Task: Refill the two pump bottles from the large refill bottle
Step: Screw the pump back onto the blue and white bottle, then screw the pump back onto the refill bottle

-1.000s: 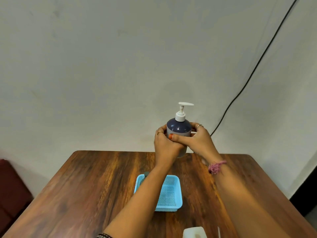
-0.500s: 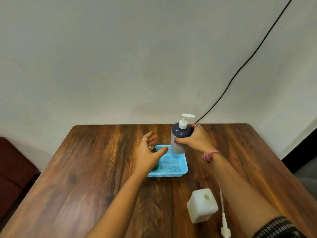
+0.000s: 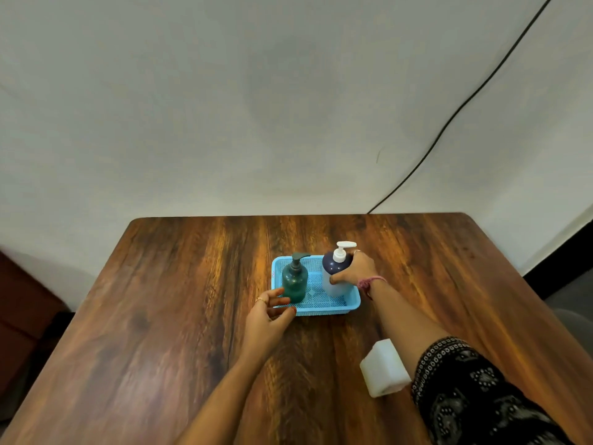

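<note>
We see soft, even, rather dim indoor light. A warm sheen runs along the grain of the table. Shadows are faint on the wall. Wide-angle distortion bends the edges, and the near corners look slightly smeared.

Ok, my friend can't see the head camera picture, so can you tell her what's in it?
A person's right hand holds a white-and-navy pump bottle standing in a small blue basket beside a teal pump bottle. The left hand hovers open by the basket's near left corner. A white refill bottle sits nearer on the wooden table.
</note>
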`<state>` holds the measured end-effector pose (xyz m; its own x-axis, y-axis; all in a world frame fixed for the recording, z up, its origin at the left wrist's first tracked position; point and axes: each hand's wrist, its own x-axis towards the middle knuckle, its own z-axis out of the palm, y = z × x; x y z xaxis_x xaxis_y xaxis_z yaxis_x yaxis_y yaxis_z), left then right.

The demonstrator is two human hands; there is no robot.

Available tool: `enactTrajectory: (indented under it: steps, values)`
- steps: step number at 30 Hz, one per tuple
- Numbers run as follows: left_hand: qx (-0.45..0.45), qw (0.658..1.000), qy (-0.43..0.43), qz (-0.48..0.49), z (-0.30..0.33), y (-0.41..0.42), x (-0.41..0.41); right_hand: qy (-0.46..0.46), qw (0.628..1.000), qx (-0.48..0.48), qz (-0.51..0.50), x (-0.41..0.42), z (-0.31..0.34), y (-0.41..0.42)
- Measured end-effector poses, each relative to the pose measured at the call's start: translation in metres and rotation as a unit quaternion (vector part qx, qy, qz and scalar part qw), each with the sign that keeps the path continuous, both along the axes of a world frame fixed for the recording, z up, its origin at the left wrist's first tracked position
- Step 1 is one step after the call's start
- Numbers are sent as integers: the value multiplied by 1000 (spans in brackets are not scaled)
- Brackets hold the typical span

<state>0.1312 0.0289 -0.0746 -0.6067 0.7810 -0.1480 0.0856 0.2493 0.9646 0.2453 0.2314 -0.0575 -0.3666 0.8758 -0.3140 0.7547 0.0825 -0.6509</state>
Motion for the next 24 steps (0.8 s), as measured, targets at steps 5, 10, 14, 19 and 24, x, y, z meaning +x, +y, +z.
enactTrajectory:
  steps: [5,10,14,19,24]
  values:
    - [-14,1000,1,-27,-4,-1,1,-14,1000,-13,-2,-1,-1,-3]
    - [-18,999,-5,-35,-6,0,0,-23,999,-20,22,0,-9,-5]
    - [-15,999,-7,-35,-5,-1,0,-13,999,-26,25,3,-13,-5]
    - [-16,999,2,-36,-6,-1,5,-34,996,-51,68,11,-1,-4]
    - [-4,999,2,-44,-6,4,19,-57,991,-43,111,43,37,-5]
